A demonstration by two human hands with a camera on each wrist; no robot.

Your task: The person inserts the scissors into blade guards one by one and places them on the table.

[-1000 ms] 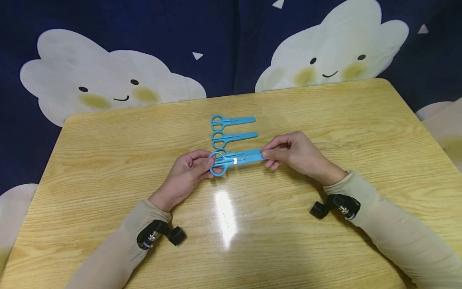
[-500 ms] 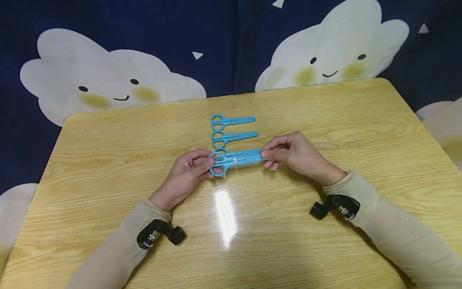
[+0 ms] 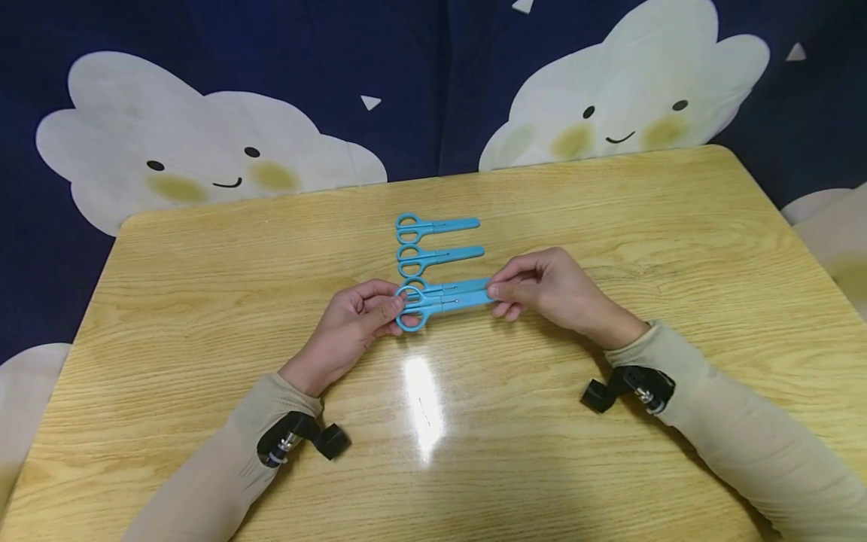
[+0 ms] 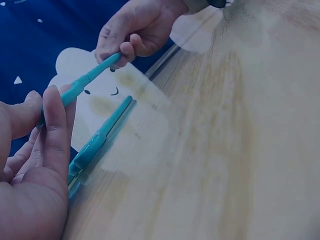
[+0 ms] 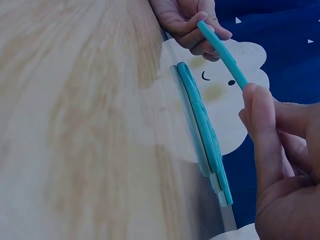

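Observation:
Above the table, both hands hold one pair of blue scissors [image 3: 450, 301] with a blue blade cover on it. My left hand [image 3: 355, 316] pinches the finger loops between thumb and fingers. At the other end, my right hand [image 3: 549, 290] pinches the tip of the cover. The cover's edge meets the handle, with no metal showing between. Just behind the held pair lies another pair of blue scissors [image 3: 452, 286], partly hidden by it. Both wrist views show the held scissors [image 4: 82, 82] raised clear of the tabletop.
Two more covered blue scissors, a middle pair [image 3: 440, 257] and a far pair [image 3: 440, 226], lie in a row on the wooden table [image 3: 271, 248]. A dark blue cloth [image 3: 433, 90] with white clouds hangs behind the table's back edge.
The shiny strip between handle and cover on the held scissors has narrowed and is now gone, the cover sitting against the handle. Both hands have barely moved.

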